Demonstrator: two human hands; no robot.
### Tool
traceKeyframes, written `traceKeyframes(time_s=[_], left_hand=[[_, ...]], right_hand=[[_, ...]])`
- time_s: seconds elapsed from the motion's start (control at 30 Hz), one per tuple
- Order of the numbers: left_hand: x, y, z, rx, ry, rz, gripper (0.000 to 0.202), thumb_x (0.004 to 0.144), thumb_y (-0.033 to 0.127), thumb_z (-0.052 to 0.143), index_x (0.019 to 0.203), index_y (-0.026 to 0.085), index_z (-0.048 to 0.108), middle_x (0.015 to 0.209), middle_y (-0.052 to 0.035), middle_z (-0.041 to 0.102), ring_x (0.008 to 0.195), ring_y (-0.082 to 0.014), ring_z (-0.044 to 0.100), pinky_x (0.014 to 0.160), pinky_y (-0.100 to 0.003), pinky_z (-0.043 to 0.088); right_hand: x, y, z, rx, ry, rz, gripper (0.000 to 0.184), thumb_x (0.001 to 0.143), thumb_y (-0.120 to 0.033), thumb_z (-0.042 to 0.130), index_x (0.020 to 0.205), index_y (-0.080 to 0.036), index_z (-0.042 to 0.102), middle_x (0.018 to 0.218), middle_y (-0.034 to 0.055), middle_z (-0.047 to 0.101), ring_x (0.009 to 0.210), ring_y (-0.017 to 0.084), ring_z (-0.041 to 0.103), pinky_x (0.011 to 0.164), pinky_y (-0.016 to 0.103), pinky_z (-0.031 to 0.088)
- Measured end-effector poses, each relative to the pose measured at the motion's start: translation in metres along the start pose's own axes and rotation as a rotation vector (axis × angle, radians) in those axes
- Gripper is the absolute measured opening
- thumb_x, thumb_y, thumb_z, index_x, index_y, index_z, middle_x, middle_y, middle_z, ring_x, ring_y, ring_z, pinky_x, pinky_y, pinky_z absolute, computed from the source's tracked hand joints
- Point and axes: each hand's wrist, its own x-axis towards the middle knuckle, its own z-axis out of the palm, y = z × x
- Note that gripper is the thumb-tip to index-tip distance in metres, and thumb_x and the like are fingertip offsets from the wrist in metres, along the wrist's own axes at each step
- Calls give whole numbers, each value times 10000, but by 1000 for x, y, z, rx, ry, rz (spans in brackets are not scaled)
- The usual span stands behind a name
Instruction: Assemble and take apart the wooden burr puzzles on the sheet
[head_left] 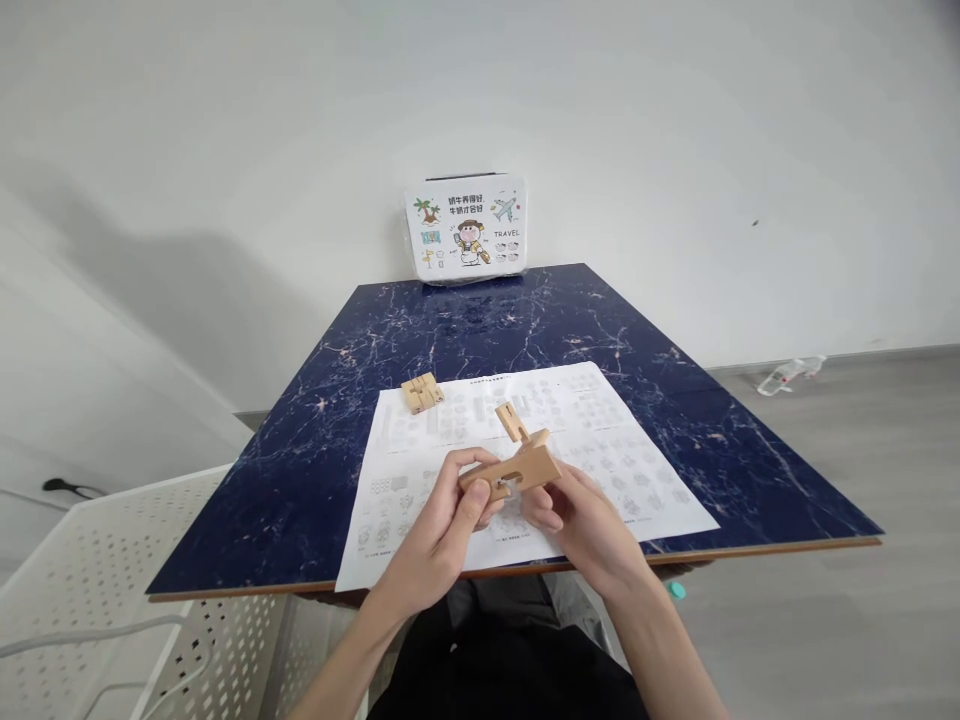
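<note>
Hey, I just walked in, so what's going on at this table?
Someone is handling notched wooden pieces with both bare hands. The left hand grips one end, thumb on top, while the right hand holds the other; a narrower piece juts up from the bigger one. They're above a printed sheet on the dark blue table. A squarish wooden block lies near the sheet's far left corner, and a white case stands by the wall.

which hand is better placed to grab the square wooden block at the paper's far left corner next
Probably the left hand: it lies nearer the square wooden block than the right hand, though both hold wooden pieces.
</note>
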Motion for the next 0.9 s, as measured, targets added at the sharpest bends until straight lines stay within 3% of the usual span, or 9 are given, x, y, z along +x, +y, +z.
traceKeyframes(time_s=[0.1,0.27,0.73,0.9], left_hand=[[4,1,4,-6,-20,4,363,1090,560,413,1309,272,397,819,29,408,748,-169,421,736,-336,368],[9,2,8,-19,6,43,359,1087,566,417,1265,254,422,797,32,391,735,-168,391,722,-334,354],[12,2,11,-101,14,23,347,1080,558,453,1237,249,431,788,42,395,711,-154,369,689,-304,332],[14,-2,15,-113,4,20,334,1094,548,414,1229,242,423,815,36,416,706,-148,345,670,-297,328]], right_hand=[[2,1,-2,56,-14,16,380,954,-472,698,737,-207,533,623,-58,371,544,106,231,566,297,243],[3,1,-4,142,-52,40,463,976,-497,685,676,-199,496,587,-68,329,535,97,189,545,284,220],[3,2,-6,216,-70,55,414,958,-364,748,669,-177,516,601,-61,375,523,70,218,528,244,226],[2,3,-4,221,-114,85,417,979,-385,728,692,-170,514,611,-63,384,518,63,219,529,239,218]])
